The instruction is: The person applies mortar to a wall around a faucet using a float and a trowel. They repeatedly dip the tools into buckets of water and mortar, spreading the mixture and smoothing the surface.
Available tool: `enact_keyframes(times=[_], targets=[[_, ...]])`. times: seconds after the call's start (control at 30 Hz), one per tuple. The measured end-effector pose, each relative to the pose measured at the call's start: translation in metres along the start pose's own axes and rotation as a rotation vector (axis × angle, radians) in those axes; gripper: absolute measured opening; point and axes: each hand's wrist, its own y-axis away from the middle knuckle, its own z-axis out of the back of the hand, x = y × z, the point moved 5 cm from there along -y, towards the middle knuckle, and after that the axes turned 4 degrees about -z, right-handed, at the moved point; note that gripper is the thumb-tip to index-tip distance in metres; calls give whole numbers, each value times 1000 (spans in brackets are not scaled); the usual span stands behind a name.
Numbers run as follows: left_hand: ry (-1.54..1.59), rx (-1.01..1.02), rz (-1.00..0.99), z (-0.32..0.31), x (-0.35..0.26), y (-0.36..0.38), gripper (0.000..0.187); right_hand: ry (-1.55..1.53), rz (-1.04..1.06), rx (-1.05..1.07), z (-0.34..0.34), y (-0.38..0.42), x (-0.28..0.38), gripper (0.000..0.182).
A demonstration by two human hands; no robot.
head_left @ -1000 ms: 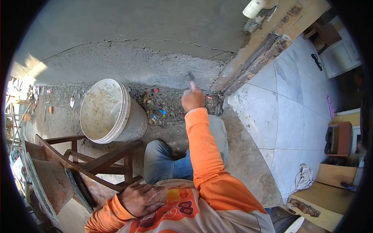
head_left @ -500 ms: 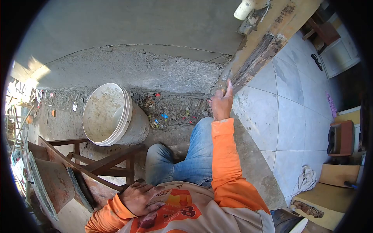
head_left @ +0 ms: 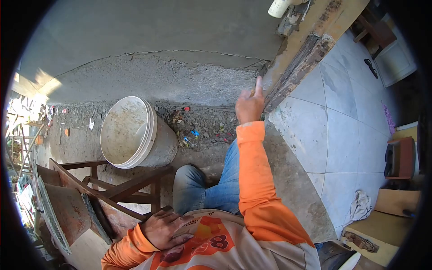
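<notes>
My right hand [head_left: 250, 102] is stretched out over the base of the wall, its index finger pointing at the corner between the rough grey plaster [head_left: 207, 83] and the worn wooden door frame [head_left: 299, 67]. The other fingers are curled, and nothing shows in them. My left hand [head_left: 165, 228] rests against my shirt [head_left: 211, 236], fingers spread and holding nothing. To the left of my right hand, a dirty white bucket [head_left: 164, 146] stands tilted in view on the ground, with its open top towards me.
A brown wooden chair or bench [head_left: 135, 186] lies at the lower left, with a metal-edged board [head_left: 56, 216] beside it. Rubble [head_left: 202, 128] runs along the wall. White tiles [head_left: 344, 144] lie at the right, with a crumpled cloth [head_left: 360, 206]. A white pipe [head_left: 279, 8] juts out above.
My right hand has moved left from the door frame towards the plaster corner, its index finger still extended. My left hand stays on my shirt. The view has shifted slightly.
</notes>
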Motion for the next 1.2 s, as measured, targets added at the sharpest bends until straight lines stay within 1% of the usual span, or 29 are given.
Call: enact_keyframes(times=[0.07, 0.1, 0.13, 0.2, 0.23, 0.27, 0.33, 0.37, 0.4, 0.43, 0.47, 0.5, 0.53, 0.57, 0.6, 0.63, 0.67, 0.73, 0.77, 0.8, 0.87, 0.9, 0.93, 1.0, 1.03, 1.07, 1.13, 1.17, 1.2], targets=[[-16, 4, 8, 2, 3, 0, 49, 62, -122, 208, -8, 1, 7, 56], [-14, -12, -14, 1, 4, 1, 49, 78, -174, 380, -5, 0, -5, 56], [-1, -25, -33, -1, 2, 3, 50, 83, -171, 386, -3, 2, -4, 56], [-21, -13, -38, 1, 2, 2, 50, 59, -118, 135, 10, -3, 1, 56], [-36, 1, -32, 0, 1, 2, 51, 31, -102, 98, 5, -10, 0, 56], [-33, -2, -24, -3, 2, 3, 51, 30, -103, 107, -2, -4, -1, 56], [-3, -61, -26, -4, 3, 5, 51, 43, -203, 376, -28, 15, 0, 55], [-11, -70, -31, -1, 2, 3, 51, 153, -168, 637, -43, 30, -6, 55], [-24, -37, -23, -1, -2, 4, 51, 156, -169, 638, -39, 38, -16, 55], [-48, -7, -23, 1, -1, 3, 50, 44, -150, 382, -23, 32, -6, 55], [-53, -17, -28, 3, 2, 0, 50, -70, -124, 132, -12, 25, 0, 55], [-49, -26, -30, 3, 2, 1, 50, -12, -23, -67, -11, 16, -6, 55], [-38, -26, -28, 1, 1, 4, 50, -4, -34, -57, -20, 19, -8, 55], [47, -32, -30, -1, 3, 3, 53, 5, -100, 29, -34, 23, -8, 55], [39, -37, -35, 0, 3, 3, 53, 2, -154, 105, -45, 21, -6, 55], [6, -22, -31, -1, 2, 4, 51, 23, -218, 360, -43, 29, 7, 55], [-24, -6, -25, -1, 3, 4, 49, 20, -215, 355, -37, 33, 7, 55], [-37, -1, -29, 4, -1, 3, 50, -80, -227, 262, -25, 33, 3, 56], [-44, -1, -27, 4, -1, 3, 50, -243, -238, 62, -18, 20, 1, 57], [-37, 1, -19, 3, 0, 3, 50, -239, -244, 71, -28, 15, 0, 57], [-24, 3, -23, 2, 1, 3, 51, -86, 65, -104, -32, 10, 22, 57], [-29, -2, -28, 2, 1, 2, 51, -47, -128, 152, -41, 19, 19, 57], [-25, 3, -25, 2, 1, 2, 51, -50, -124, 146, -34, 23, 18, 57], [-21, 4, -18, 2, 1, 2, 50, -28, -314, 456, -40, 36, 3, 56], [-34, 20, -13, 3, 0, 3, 50, -217, -177, 130, -20, 27, 21, 56], [-44, 30, -4, 2, 1, 3, 50, -220, -175, 134, -25, 18, 18, 56], [-10, -2, -10, -1, 2, 5, 50, -206, -169, 60, -30, 5, 7, 56], [9, -46, -35, 0, 3, 3, 51, -224, -277, 190, -28, 14, 33, 56], [3, -52, -42, 1, 1, 3, 51, -227, -267, 186, -32, 25, 21, 56]])
